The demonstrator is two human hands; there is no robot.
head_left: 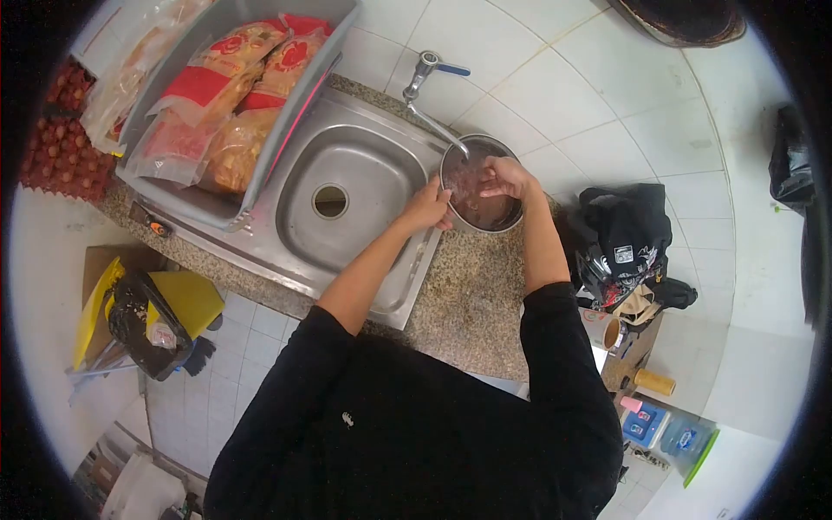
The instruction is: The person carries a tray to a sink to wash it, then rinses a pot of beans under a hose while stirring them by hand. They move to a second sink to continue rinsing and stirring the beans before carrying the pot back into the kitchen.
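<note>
A round metal pot (508, 220) stands on the granite counter (468, 299), right of the sink (355, 251), with the tap's spout (438, 126) over it. What lies inside looks reddish brown and wet, and I cannot make it out. My left hand (425, 208) grips the pot's left rim, fingers wrapped round it. Over the inside of the pot is my right hand (505, 178), its fingers bent and apart; nothing clear shows between them.
A grey crate (290, 108) of bagged food sits across the sink's left side. Egg trays (61, 139) are at the far left. Black bags (624, 230) lie right of the pot. A bin (143, 321) stands on the floor at lower left.
</note>
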